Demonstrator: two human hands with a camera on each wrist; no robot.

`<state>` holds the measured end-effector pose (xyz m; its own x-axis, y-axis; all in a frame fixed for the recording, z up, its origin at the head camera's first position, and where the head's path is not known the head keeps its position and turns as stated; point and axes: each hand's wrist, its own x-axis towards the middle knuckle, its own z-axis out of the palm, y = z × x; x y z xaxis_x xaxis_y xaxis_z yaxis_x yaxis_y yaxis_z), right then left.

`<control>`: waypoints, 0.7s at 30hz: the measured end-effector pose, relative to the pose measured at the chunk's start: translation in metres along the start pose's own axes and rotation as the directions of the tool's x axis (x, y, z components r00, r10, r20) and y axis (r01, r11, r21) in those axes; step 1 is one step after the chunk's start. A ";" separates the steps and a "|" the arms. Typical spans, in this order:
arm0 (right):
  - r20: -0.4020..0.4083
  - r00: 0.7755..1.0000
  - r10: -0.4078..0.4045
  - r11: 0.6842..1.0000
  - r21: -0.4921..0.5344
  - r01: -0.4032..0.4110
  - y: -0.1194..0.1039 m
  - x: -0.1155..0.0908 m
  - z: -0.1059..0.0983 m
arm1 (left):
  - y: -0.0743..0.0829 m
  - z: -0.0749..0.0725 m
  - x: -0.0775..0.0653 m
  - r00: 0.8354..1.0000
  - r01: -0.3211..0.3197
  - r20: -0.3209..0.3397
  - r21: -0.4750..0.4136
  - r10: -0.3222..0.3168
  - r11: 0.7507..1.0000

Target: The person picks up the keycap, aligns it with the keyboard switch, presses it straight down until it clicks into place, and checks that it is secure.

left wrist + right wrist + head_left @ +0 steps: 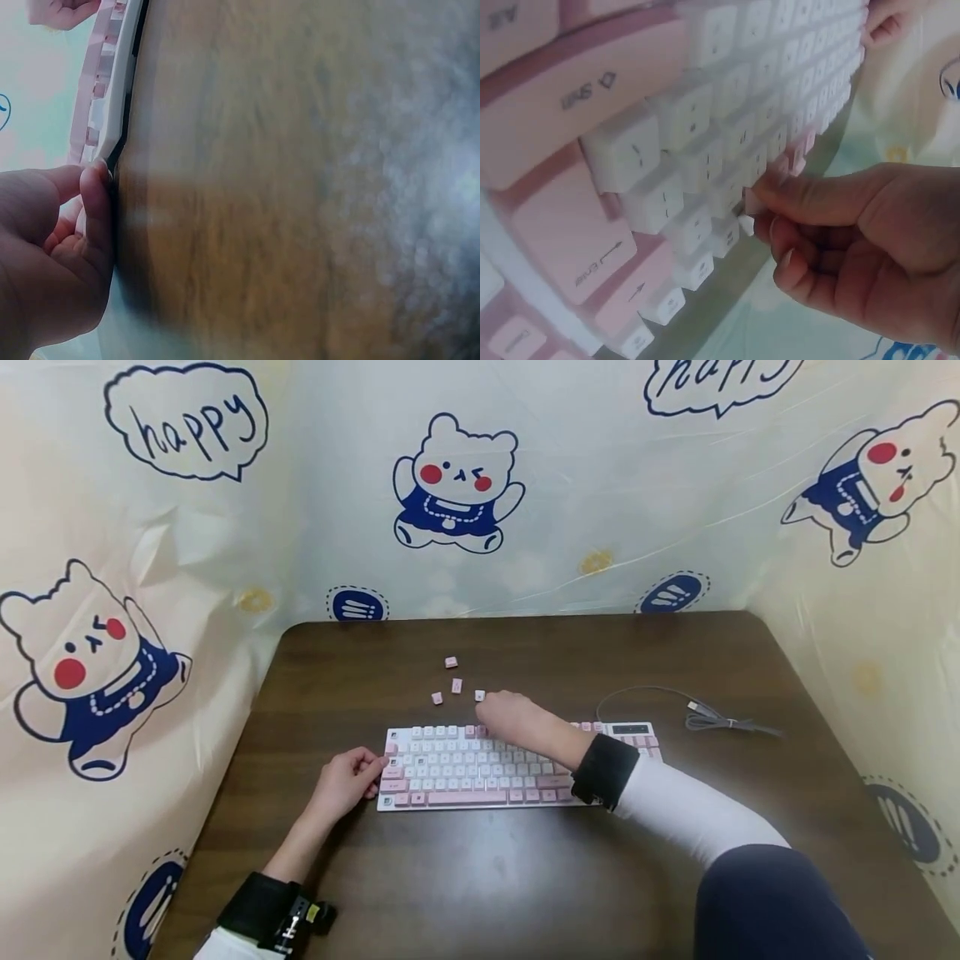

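Observation:
A white and pink keyboard [467, 797] lies on the brown table. At its left edge is my left hand [347, 785], with thumb and curled fingers gripping the side; in the left wrist view the thumb and index fingertip meet at the keyboard's corner. My right hand [517, 720] reaches over the top row. In the right wrist view its thumb and fingers pinch a pink keycap [753, 202] at the keyboard's far edge, largely covered by the fingertips. Just beyond that hand lies a loose keycap [480, 695], close to the knuckles.
More loose pink keycaps [457, 685] lie behind the keyboard. A bundled grey cable [712, 722] with a USB plug lies at the right, its thin lead running toward the keyboard. A printed curtain [555, 510] surrounds the table's back and sides.

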<state>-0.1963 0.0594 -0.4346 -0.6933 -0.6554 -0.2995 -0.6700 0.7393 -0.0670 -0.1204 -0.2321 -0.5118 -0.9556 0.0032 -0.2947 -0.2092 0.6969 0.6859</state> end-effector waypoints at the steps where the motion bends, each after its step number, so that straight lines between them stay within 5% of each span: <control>1: 0.013 1.000 0.014 1.000 0.011 -0.014 0.002 0.002 -0.001 | 0.000 -0.001 0.001 1.000 -0.007 0.000 0.005 0.007 1.000; 5: 0.055 0.997 0.057 0.993 0.096 -0.062 0.012 0.006 0.002 | 0.002 -0.001 0.002 1.000 -0.006 -0.004 0.012 0.006 1.000; 10: 0.012 0.996 0.089 0.967 0.240 -0.090 0.026 -0.002 0.016 | 0.001 0.006 0.001 1.000 -0.002 -0.007 0.004 0.002 1.000; 14: -0.057 0.997 0.059 0.958 0.285 -0.040 0.030 -0.007 0.019 | 0.001 0.006 0.000 1.000 -0.005 -0.019 0.007 0.005 1.000; 21: -0.049 0.996 0.078 0.947 0.315 -0.059 0.029 -0.009 0.015 | 0.005 0.001 0.000 1.000 -0.005 -0.019 0.024 0.006 1.000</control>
<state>-0.2055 0.0897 -0.4481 -0.7560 -0.6023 -0.2565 -0.5101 0.7876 -0.3457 -0.1210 -0.2279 -0.5093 -0.9605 -0.0062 -0.2781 -0.1989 0.7140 0.6713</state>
